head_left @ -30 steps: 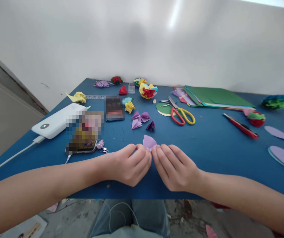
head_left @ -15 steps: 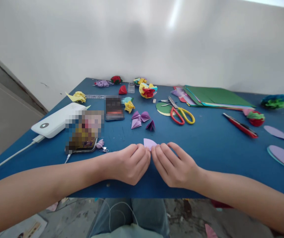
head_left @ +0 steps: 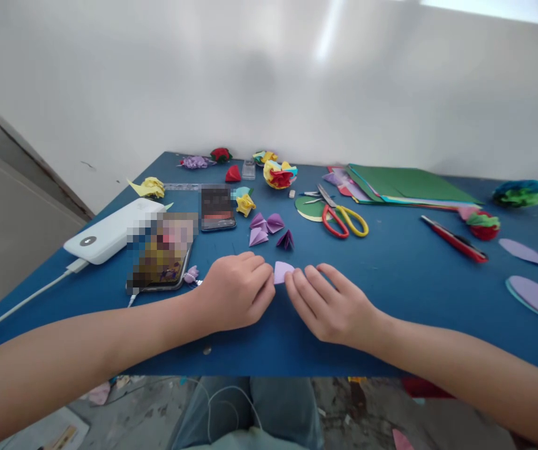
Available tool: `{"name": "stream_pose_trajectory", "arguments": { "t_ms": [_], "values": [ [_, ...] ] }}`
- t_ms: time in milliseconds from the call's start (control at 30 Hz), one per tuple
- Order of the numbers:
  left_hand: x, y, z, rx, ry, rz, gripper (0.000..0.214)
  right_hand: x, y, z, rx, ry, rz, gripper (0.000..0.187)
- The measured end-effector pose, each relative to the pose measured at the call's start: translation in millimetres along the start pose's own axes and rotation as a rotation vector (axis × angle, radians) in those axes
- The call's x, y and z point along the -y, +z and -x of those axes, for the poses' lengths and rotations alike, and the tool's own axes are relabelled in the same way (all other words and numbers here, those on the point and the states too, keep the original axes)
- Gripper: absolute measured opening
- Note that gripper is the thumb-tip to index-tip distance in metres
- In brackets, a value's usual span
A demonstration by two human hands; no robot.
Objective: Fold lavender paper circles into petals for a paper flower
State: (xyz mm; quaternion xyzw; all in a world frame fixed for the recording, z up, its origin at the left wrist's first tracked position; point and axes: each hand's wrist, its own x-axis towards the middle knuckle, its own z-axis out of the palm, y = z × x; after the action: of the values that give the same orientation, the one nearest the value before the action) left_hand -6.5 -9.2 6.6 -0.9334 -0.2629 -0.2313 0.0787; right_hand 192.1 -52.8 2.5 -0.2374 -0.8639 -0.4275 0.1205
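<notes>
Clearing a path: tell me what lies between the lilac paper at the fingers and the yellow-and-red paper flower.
Head view: small folded purple paper pieces lie between the lilac paper and the paper flower, on the blue table.

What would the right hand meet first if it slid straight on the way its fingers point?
The lilac paper piece, which the right hand seems to touch at its fingertips; just beyond it, probably, the left hand.
</notes>
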Motion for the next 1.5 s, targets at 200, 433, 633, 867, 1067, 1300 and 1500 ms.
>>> {"name": "stream_pose_trajectory", "arguments": {
  "t_ms": [200,433,633,867,1067,1300,1500],
  "values": [
    [0.2,1.8,-0.3,-0.005,-0.073,0.232,0.021,-4.9,3.1,1.5,-0.015,-0.022,-0.081,0.023],
    [1.6,-4.3,-5.8,0.075,-0.286,0.631,0.009,-7.4,3.5,2.0,-0.057,-0.046,-0.134,0.023],
    [5.0,5.8,1.1,-0.038,-0.159,0.255,0.016,-15.2,10.3,3.6,-0.022,0.05,-0.175,0.025],
    [22.4,-0.2,-0.5,-0.254,-0.011,-0.196,0.014,-54.4,48.8,22.1,0.029,0.302,-0.126,0.023],
    [17.5,-6.5,-0.4,-0.248,0.397,-0.546,0.01,-38.4,42.4,15.5,0.05,0.392,-0.226,0.02],
    [-3.9,0.1,8.8,-0.197,0.422,-0.567,0.02,-10.7,20.0,5.0,0.037,0.379,-0.36,0.018],
    [6.3,0.3,7.6,-0.206,0.436,-0.593,0.02,-16.7,22.4,7.1,-0.003,0.389,-0.226,0.024]
  ]
}}
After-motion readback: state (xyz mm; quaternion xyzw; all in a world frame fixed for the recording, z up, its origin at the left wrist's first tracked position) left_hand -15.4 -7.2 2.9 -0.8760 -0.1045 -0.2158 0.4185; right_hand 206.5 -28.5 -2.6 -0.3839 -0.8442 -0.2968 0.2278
